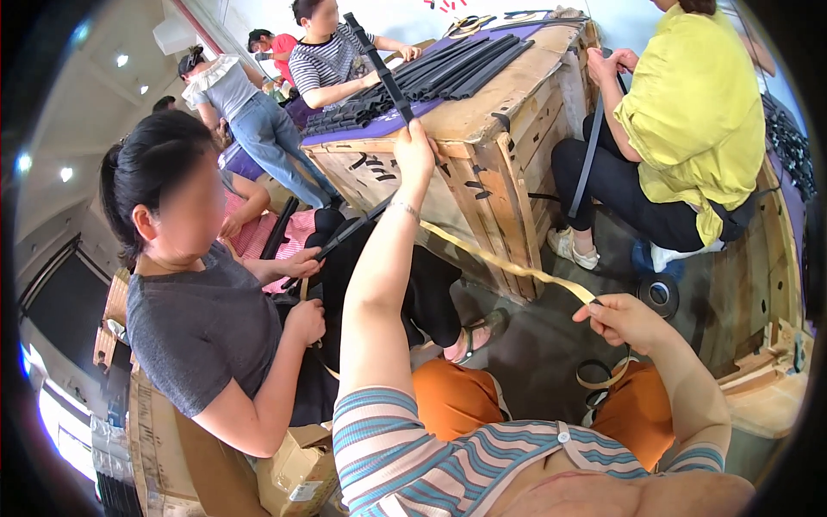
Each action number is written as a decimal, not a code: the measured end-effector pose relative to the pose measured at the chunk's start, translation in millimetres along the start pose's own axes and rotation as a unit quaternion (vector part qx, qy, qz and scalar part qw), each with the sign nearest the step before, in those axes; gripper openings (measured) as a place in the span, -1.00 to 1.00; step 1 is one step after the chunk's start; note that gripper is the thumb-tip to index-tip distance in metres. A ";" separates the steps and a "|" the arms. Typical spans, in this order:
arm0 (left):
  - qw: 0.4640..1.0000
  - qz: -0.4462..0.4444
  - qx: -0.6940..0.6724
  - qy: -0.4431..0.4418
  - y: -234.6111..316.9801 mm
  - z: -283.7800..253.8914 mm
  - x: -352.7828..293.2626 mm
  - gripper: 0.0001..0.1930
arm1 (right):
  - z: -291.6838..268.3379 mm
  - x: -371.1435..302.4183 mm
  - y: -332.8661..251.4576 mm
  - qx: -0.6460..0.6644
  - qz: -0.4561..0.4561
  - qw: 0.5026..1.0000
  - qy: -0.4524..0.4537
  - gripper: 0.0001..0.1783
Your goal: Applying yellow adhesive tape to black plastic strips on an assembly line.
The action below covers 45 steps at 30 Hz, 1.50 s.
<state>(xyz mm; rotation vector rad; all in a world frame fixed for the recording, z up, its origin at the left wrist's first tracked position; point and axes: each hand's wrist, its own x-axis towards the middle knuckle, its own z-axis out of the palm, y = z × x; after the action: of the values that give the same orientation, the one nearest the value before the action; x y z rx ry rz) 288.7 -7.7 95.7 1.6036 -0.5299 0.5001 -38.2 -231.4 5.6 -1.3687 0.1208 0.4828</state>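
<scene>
My left hand (415,151) is raised in front of the crate, its fingers closed round a long black strip (381,69) that stands up tilted to the left. Lower on the right, my right hand (629,323) pinches the end of a stretch of tape (508,265) with a pale yellow face. That tape runs slack and slightly twisted up to the left, until my left forearm hides it. Below my right hand a loose curl of tape (596,379) hangs by my orange-clad knee.
Ahead stands a wooden crate (482,198) with a pile of black strips (457,73) on top. A co-worker in grey (207,319) sits close on my left, handling a black strip. Another in yellow (689,112) sits at right, near a black tape roll (659,295) on the floor.
</scene>
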 end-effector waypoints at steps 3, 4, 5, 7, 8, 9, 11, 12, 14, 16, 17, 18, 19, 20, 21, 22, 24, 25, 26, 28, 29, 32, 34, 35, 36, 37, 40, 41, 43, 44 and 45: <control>0.994 -0.077 0.059 0.040 0.1 -0.3 31.3 -0.63 | -3.2 2.9 0.5 -0.014 0.017 1.000 0.001 -0.72; 0.990 -0.110 0.069 0.048 0.3 -3.1 41.0 -0.65 | -3.8 4.5 -0.5 -0.009 0.016 1.000 -0.005 -0.72; 0.990 -0.120 0.044 0.066 -0.1 -6.0 51.0 -0.69 | -3.8 5.8 -1.1 -0.011 0.029 1.000 -0.005 -0.72; 0.985 -0.141 0.075 0.068 -2.4 -9.5 75.9 -0.66 | -4.3 9.8 -3.6 -0.011 0.037 0.999 -0.001 -0.72; 0.979 -0.153 0.113 0.068 -5.1 -10.3 89.8 -0.61 | -4.0 11.9 -4.4 -0.013 0.041 0.999 -0.003 -0.72; 0.972 -0.181 0.125 0.079 -9.3 -10.1 103.6 -0.63 | -4.0 13.9 -4.9 -0.021 0.056 0.998 -0.002 -0.73; 0.947 -0.144 0.286 0.040 -16.4 -13.1 132.5 -0.65 | -4.7 16.7 -5.5 -0.019 0.055 0.998 0.001 -0.73; 0.922 -0.115 0.369 0.023 -19.6 -15.7 144.2 -0.65 | -5.7 18.0 -5.7 -0.023 0.070 0.997 0.006 -0.73; 0.743 0.037 0.663 -0.087 -25.1 -18.2 160.3 -0.67 | -9.6 20.1 -6.1 -0.014 0.073 0.997 0.012 -0.73; 0.756 0.079 0.646 -0.064 -25.1 -21.6 169.3 -0.67 | -14.7 21.4 -5.8 -0.009 0.107 0.994 0.023 -0.74; 0.782 -0.001 0.623 -0.017 -23.1 -22.7 171.5 -0.67 | -17.4 22.6 -5.3 0.002 0.089 0.996 0.027 -0.74; 0.824 -0.051 0.563 0.042 -20.8 -22.7 172.1 -0.66 | -20.0 24.5 -4.8 0.003 0.095 0.995 0.032 -0.74; 0.841 -0.081 0.526 0.101 -19.4 -20.6 171.6 -0.64 | -22.2 27.0 -4.1 0.003 0.112 0.993 0.035 -0.75; 0.838 -0.091 0.517 0.146 -18.3 -15.8 171.4 -0.62 | -23.8 30.1 -3.4 0.007 0.102 0.994 0.033 -0.75; 0.820 -0.074 0.537 0.185 -18.2 -10.3 171.5 -0.60 | -24.7 32.9 -2.6 0.007 0.106 0.994 0.030 -0.75; 0.771 -0.010 0.606 0.195 -20.5 -1.8 171.0 -0.63 | -24.5 35.1 -1.6 0.006 0.122 0.992 0.028 -0.75; 0.686 0.196 0.688 0.134 -25.8 13.2 174.8 -0.68 | -22.8 37.6 -0.5 -0.018 0.105 0.994 0.014 -0.75; 0.699 0.269 0.661 0.054 -30.0 23.1 177.5 -0.67 | -21.6 37.6 -0.4 -0.050 0.107 0.993 0.010 -0.75; 0.697 0.307 0.648 -0.029 -34.3 33.1 181.0 -0.65 | -20.3 36.7 -0.5 -0.043 0.090 0.995 0.009 -0.75; 0.792 0.138 0.591 -0.070 -45.2 51.2 183.1 -0.68 | -18.7 32.4 -1.2 -0.052 0.079 0.996 -0.003 -0.76; 0.775 0.110 0.615 -0.102 -49.4 54.4 183.0 -0.66 | -18.7 29.8 -1.7 -0.051 0.071 0.996 0.005 -0.76; 0.754 0.077 0.638 -0.134 -52.7 60.8 185.4 -0.69 | -20.6 24.2 -2.0 -0.070 0.071 0.995 0.023 -0.76; 0.744 0.123 0.651 -0.092 -51.8 63.0 183.0 -0.71 | -22.5 23.5 -0.3 -0.082 0.066 0.994 0.018 -0.76; 0.711 0.149 0.680 -0.099 -50.0 64.1 182.0 -0.75 | -23.7 23.2 0.8 -0.076 0.052 0.996 0.017 -0.76; 0.711 0.157 0.679 -0.092 -48.4 64.7 179.5 -0.75 | -24.5 22.9 2.1 -0.092 0.056 0.994 0.012 -0.75; 0.720 0.142 0.673 -0.086 -45.6 64.7 178.0 -0.75 | -25.4 22.5 3.2 -0.110 0.068 0.992 0.007 -0.75; 0.748 0.093 0.655 -0.056 -37.8 69.9 171.1 -0.75 | -27.4 20.8 5.1 -0.126 0.040 0.991 -0.004 -0.75; 0.751 0.086 0.652 -0.058 -35.2 72.4 167.9 -0.75 | -27.9 20.2 5.0 -0.122 0.023 0.992 0.000 -0.75; 0.753 0.084 0.650 -0.060 -25.9 78.6 164.1 -0.74 | -28.8 19.8 3.8 -0.168 0.026 0.986 -0.002 -0.74; 0.747 0.092 0.655 -0.069 -19.6 81.3 161.8 -0.74 | -28.9 19.7 3.1 -0.165 0.020 0.986 0.001 -0.74; 0.736 0.096 0.663 -0.095 -11.8 81.8 158.2 -0.74 | -28.5 19.8 2.6 -0.190 0.006 0.982 -0.005 -0.74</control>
<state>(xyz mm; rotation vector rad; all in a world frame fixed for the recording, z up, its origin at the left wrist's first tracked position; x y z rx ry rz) 422.8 -95.6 174.1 3.0240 -0.4954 0.9969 -16.1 -253.3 -9.9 -1.7390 0.0286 0.5411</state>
